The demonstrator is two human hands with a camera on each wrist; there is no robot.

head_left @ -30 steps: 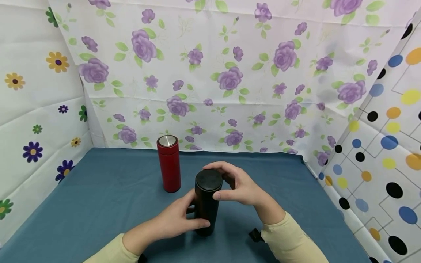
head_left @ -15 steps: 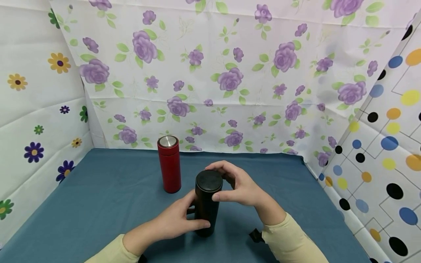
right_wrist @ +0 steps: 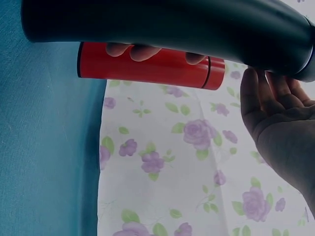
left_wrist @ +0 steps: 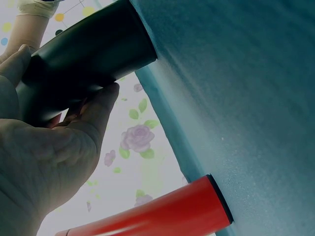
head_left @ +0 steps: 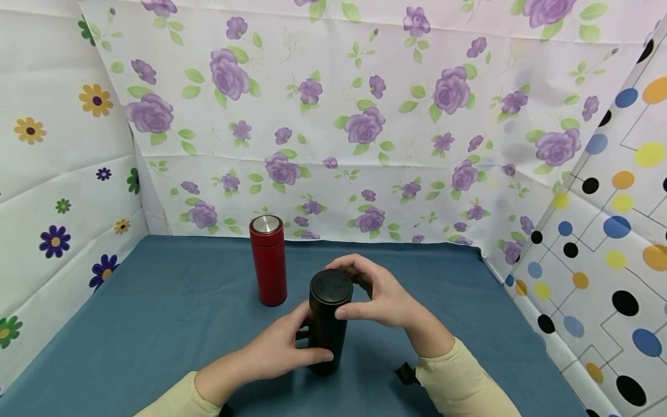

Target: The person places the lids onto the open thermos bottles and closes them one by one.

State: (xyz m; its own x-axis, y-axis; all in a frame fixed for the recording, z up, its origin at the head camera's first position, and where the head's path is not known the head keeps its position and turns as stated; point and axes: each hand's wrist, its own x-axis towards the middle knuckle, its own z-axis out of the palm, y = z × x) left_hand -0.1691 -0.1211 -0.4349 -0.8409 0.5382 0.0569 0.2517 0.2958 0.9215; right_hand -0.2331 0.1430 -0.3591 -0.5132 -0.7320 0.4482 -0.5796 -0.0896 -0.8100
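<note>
A black thermos bottle (head_left: 329, 330) stands upright on the blue cloth, its dark round top facing up. My left hand (head_left: 273, 348) grips the lower body, with the thumb across the near side. Higher up, my right hand (head_left: 383, 293) holds the bottle near its lid, thumb in front and fingers behind. In the left wrist view the left palm (left_wrist: 54, 152) lies along the dark body, and the right wrist view has the right hand (right_wrist: 285, 113) by its top end. Behind and to the left stands a red thermos bottle (head_left: 270, 272) with a silver top, untouched.
Blue cloth (head_left: 172, 313) covers the table. Behind it hangs a white sheet with purple flowers (head_left: 312, 145). Patterned sheets close off both sides, with coloured dots (head_left: 615, 243) at the right. A small black piece (head_left: 405, 373) is beside the right sleeve.
The right hand's fingers have shifted very slightly around the top of the black thermos bottle. Both bottles and the left hand keep their places.
</note>
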